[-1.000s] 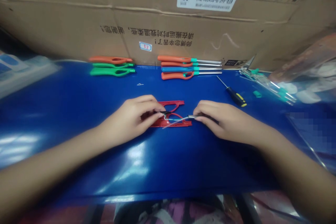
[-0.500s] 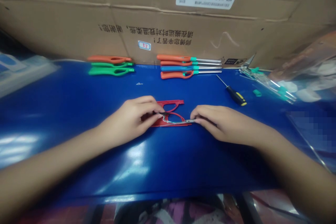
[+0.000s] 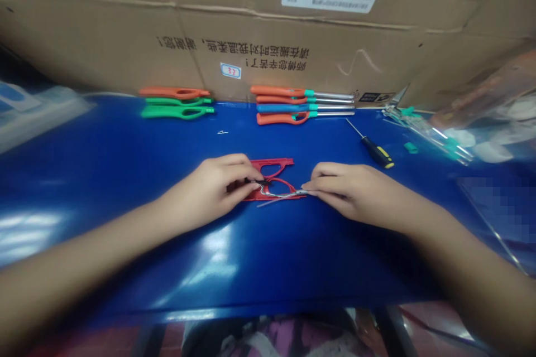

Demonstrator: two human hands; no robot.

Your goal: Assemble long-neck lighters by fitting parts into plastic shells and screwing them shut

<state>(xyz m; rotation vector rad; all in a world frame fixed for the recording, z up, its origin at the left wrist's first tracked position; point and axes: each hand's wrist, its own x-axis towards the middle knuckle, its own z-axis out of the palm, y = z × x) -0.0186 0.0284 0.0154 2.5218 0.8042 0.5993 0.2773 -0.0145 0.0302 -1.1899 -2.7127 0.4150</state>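
Observation:
A red plastic handle shell (image 3: pixel 274 170) lies flat on the blue table (image 3: pixel 125 178) at the middle. My left hand (image 3: pixel 218 184) rests on its left end, fingers pinched together on a small dark part at the shell. My right hand (image 3: pixel 347 192) is closed on a thin metal tube (image 3: pixel 288 195) with a wire, laid along the shell's lower edge. Both hands touch the table.
At the back stand orange and green handles (image 3: pixel 176 103) and several finished orange and blue lighters (image 3: pixel 301 106). A yellow-and-black screwdriver (image 3: pixel 374 150) lies right of them. Clear bags with parts (image 3: pixel 431 134) sit at the far right. A large cardboard box (image 3: pixel 251 22) walls the back.
My right hand has moved slightly left, bringing the metal tube down onto the red shell. My left hand has hardly moved.

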